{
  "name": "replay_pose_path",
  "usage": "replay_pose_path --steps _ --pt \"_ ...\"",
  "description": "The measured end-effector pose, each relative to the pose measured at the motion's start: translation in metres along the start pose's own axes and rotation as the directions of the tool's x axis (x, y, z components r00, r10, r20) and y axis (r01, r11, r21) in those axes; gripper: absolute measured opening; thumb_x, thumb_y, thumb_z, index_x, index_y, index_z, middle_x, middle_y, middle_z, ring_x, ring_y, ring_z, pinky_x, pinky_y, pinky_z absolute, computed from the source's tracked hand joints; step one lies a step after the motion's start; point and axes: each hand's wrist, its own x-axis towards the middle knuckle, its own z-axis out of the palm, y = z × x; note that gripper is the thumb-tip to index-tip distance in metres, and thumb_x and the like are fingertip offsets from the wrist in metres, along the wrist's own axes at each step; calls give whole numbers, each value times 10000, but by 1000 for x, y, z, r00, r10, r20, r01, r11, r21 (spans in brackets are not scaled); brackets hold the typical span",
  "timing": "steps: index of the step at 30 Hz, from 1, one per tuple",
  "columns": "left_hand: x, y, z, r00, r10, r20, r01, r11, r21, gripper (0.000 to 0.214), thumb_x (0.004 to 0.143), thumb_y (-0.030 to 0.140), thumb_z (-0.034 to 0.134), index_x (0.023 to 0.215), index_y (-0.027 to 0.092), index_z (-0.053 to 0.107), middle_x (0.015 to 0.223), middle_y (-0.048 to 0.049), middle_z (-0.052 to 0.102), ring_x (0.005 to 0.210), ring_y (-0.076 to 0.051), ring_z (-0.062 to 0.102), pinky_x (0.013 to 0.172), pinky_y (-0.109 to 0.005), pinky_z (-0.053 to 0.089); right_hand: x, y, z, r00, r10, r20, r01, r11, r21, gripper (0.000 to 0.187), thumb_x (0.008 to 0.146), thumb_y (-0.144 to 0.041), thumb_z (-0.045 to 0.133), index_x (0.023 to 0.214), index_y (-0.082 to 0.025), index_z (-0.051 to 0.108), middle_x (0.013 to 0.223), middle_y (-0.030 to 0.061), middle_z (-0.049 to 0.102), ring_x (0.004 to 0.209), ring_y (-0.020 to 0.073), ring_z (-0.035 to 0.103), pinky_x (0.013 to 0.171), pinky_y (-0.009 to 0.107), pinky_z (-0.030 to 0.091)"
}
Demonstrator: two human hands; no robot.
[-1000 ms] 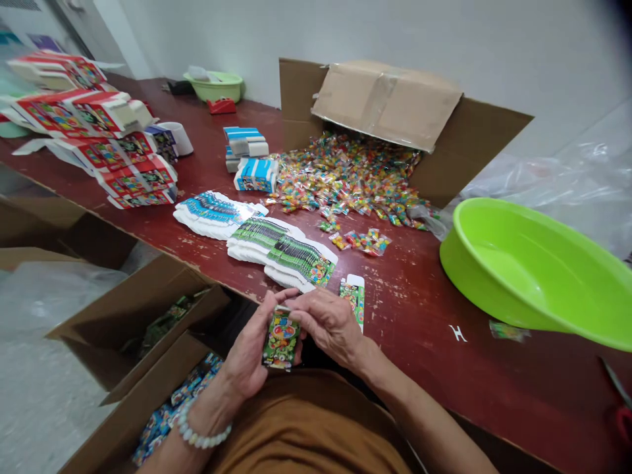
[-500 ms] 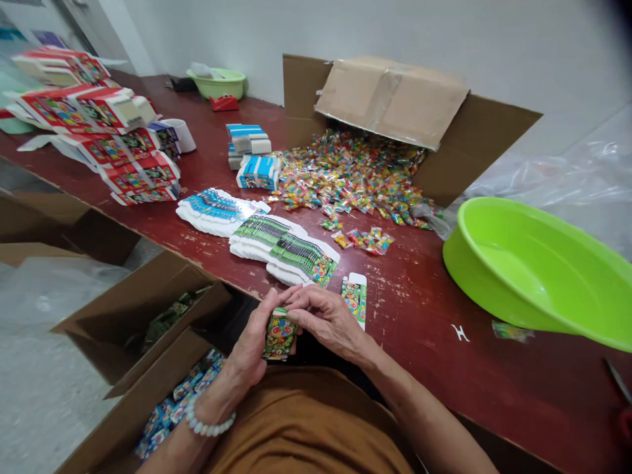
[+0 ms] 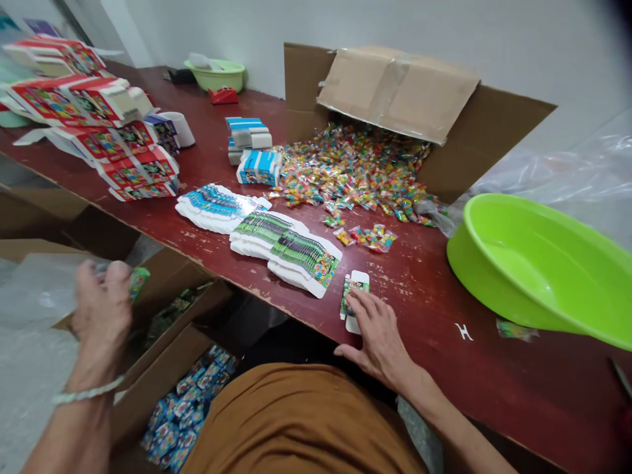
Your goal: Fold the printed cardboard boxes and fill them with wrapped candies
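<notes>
My left hand (image 3: 101,309), smeared by motion, is closed around a small green candy box (image 3: 139,282) whose end sticks out past the fingers. It hangs over the brown carton (image 3: 197,299) beside the table, which has green boxes inside. My right hand (image 3: 382,332) is open, thumb spread, its fingertips on a green and white candy box (image 3: 363,279) lying on the table with its end flaps out. Just left of that box lies a fanned stack of flat green boxes (image 3: 296,253), with flat blue boxes (image 3: 217,204) behind.
Wrapped candies (image 3: 355,171) spill from a tipped cardboard box (image 3: 395,92) at the back. A big green basin (image 3: 474,263) stands at the right. Red display boxes (image 3: 74,102) are stacked at the left. Below, another carton holds small blue boxes (image 3: 187,408). Scissors (image 3: 619,378) lie at the right edge.
My left hand has swung from my lap to the left over the carton, carrying the green candy box. My right hand has let go of that box and moved onto the one on the table.
</notes>
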Motion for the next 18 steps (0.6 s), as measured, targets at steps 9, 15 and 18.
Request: replay_pose_path --steps 9,15,18 --pt "-137 36 129 230 -301 925 623 776 98 640 799 742 546 903 135 719 725 -89 738 638 -178 645 653 -292 462 -8 -27 -7 923 -147 -355 211 966 150 243 903 -56 601 1099 -186 659 906 91 745 834 197 674 748 341 588" --pt "-146 53 161 314 -201 928 909 345 -233 500 699 509 818 1038 165 693 736 0 642 584 -91 521 562 -205 400 12 -66 -23 915 -167 -367 310 874 375 266 909 -106 599 1152 -212 615 961 92 730 908 221 686 869 413 578" --pt "-141 53 149 497 -198 845 767 556 -321 484 684 405 844 1077 177 676 750 22 603 637 -100 519 593 -214 419 23 -67 -24 940 -55 -337 210 870 445 267 919 -156 596 1182 -200 575 1055 119 688 1005 230 644 872 396 561"
